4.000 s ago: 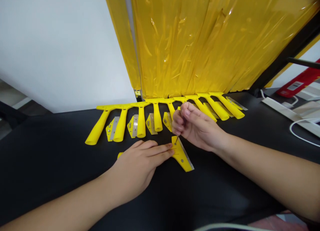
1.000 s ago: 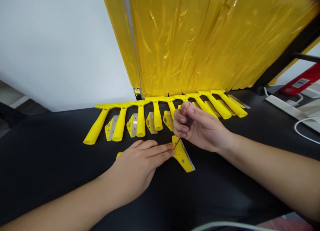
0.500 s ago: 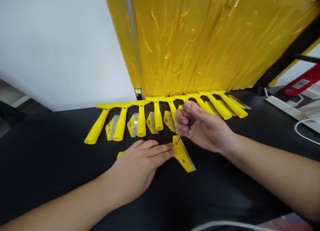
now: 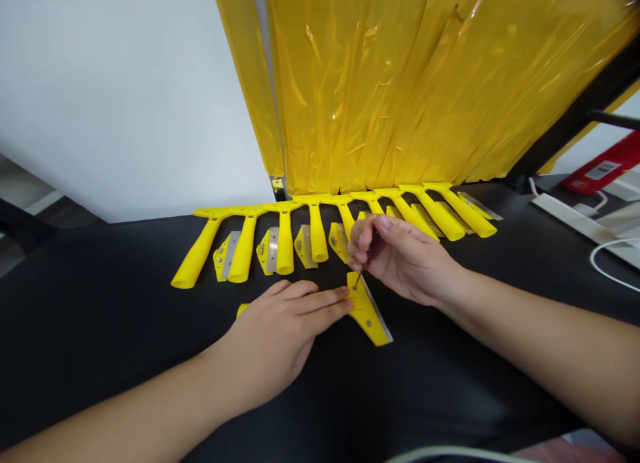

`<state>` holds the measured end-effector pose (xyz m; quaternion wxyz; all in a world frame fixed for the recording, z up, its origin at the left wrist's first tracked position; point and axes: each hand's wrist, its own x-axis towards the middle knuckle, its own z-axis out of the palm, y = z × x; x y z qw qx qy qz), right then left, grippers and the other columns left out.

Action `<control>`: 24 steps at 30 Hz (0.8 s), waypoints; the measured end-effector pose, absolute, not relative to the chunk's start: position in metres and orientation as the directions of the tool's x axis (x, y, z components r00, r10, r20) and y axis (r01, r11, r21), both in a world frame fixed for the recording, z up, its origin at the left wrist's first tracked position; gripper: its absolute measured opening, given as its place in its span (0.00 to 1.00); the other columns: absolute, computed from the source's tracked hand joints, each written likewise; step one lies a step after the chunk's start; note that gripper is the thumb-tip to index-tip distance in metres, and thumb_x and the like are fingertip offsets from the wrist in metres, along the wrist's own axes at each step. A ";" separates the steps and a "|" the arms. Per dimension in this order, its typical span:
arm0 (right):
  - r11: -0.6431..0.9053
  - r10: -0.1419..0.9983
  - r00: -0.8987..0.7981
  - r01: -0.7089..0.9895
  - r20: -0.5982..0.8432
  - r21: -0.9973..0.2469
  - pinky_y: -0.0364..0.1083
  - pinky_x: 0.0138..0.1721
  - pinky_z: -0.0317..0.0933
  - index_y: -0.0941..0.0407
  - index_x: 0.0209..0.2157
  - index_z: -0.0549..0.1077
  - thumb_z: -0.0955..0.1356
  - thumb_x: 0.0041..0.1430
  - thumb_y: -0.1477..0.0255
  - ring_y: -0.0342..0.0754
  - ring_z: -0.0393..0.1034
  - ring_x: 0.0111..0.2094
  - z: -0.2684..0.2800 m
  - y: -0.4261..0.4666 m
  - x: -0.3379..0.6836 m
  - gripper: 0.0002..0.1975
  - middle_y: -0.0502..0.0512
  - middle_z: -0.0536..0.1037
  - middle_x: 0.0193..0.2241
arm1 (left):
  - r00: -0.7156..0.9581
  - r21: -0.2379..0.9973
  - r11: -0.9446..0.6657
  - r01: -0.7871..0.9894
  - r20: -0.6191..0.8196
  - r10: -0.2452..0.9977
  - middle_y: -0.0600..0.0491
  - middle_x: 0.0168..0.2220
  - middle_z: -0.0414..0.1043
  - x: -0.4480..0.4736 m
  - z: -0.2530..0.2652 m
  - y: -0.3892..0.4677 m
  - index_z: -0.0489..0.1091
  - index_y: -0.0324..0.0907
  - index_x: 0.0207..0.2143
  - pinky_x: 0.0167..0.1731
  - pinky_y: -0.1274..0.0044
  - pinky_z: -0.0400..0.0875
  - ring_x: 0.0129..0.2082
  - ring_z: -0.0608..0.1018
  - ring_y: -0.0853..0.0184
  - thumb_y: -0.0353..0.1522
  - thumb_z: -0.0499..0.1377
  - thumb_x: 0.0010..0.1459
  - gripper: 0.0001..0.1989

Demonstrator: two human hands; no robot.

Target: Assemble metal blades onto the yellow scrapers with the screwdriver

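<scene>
A yellow scraper (image 4: 369, 311) with a thin metal blade along its right edge lies on the black table. My left hand (image 4: 286, 333) is laid over its handle and holds it down, the index and middle fingers stretched onto the head. Most of the handle is hidden; only its end shows at the left. Pinched in my right hand (image 4: 403, 256) is a small screwdriver (image 4: 359, 277) with a dark handle mostly covered by the fingers. The tip meets the upper of two screws in the scraper's head, and the shaft leans slightly right.
Behind my hands, several yellow scraper handles (image 4: 197, 253) stand in a row, with several yellow plates and metal blades (image 4: 227, 256) lying between them. Yellow film (image 4: 380, 83) hangs at the back. A power strip (image 4: 575, 216), white cable (image 4: 597, 259) and red box (image 4: 603, 163) lie at right.
The fingers of my right hand have turned a little around the screwdriver, whose tip stays at the same screw. My left hand and the scraper keep their place.
</scene>
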<state>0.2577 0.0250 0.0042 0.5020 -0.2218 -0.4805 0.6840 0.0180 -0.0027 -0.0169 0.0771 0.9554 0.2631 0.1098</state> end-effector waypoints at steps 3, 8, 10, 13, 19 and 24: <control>-0.082 0.902 -0.402 -0.515 0.156 -0.853 0.46 0.32 0.59 0.51 0.41 0.73 0.70 0.70 0.53 0.43 0.51 0.24 0.004 0.023 0.256 0.15 0.43 0.58 0.22 | 0.838 0.209 -0.850 0.484 0.168 0.519 0.58 0.66 0.72 0.017 -0.018 -0.003 0.69 0.51 0.66 0.55 0.66 0.71 0.55 0.77 0.61 0.23 0.51 0.68 0.28; -0.050 0.918 -0.354 -0.549 0.178 -0.835 0.45 0.34 0.58 0.51 0.34 0.65 0.75 0.65 0.60 0.43 0.55 0.27 0.005 0.021 0.252 0.17 0.43 0.61 0.25 | 0.837 0.212 -0.848 0.486 0.165 0.521 0.58 0.66 0.72 0.017 -0.017 -0.003 0.69 0.50 0.66 0.55 0.66 0.71 0.55 0.77 0.62 0.23 0.51 0.68 0.28; -0.034 0.922 -0.341 -0.542 0.183 -0.839 0.46 0.35 0.60 0.53 0.33 0.66 0.75 0.65 0.60 0.44 0.60 0.31 0.005 0.021 0.252 0.17 0.47 0.67 0.30 | 0.840 0.211 -0.850 0.483 0.163 0.518 0.59 0.67 0.72 0.017 -0.017 -0.003 0.69 0.50 0.66 0.54 0.65 0.71 0.54 0.76 0.61 0.23 0.51 0.69 0.27; -0.037 0.909 -0.371 -0.526 0.190 -0.850 0.46 0.34 0.59 0.54 0.31 0.70 0.72 0.68 0.58 0.45 0.62 0.31 0.005 0.022 0.254 0.17 0.49 0.68 0.29 | 0.842 0.211 -0.850 0.482 0.158 0.516 0.60 0.67 0.71 0.017 -0.017 -0.004 0.69 0.50 0.66 0.54 0.65 0.71 0.54 0.76 0.61 0.23 0.50 0.68 0.28; -0.040 0.916 -0.341 -0.602 0.212 -0.797 0.43 0.28 0.50 0.52 0.34 0.67 0.70 0.70 0.56 0.42 0.47 0.21 0.003 0.016 0.250 0.16 0.41 0.56 0.19 | 0.840 0.212 -0.844 0.492 0.139 0.524 0.59 0.67 0.72 0.019 -0.013 -0.004 0.70 0.50 0.65 0.53 0.66 0.71 0.53 0.77 0.61 0.24 0.50 0.69 0.27; -0.051 0.930 -0.319 -0.601 0.181 -0.797 0.44 0.34 0.58 0.54 0.33 0.66 0.75 0.65 0.59 0.44 0.62 0.32 0.002 0.015 0.248 0.18 0.47 0.68 0.31 | 0.840 0.214 -0.848 0.484 0.158 0.519 0.59 0.66 0.72 0.018 -0.016 -0.003 0.70 0.50 0.66 0.54 0.66 0.71 0.53 0.76 0.61 0.23 0.50 0.69 0.27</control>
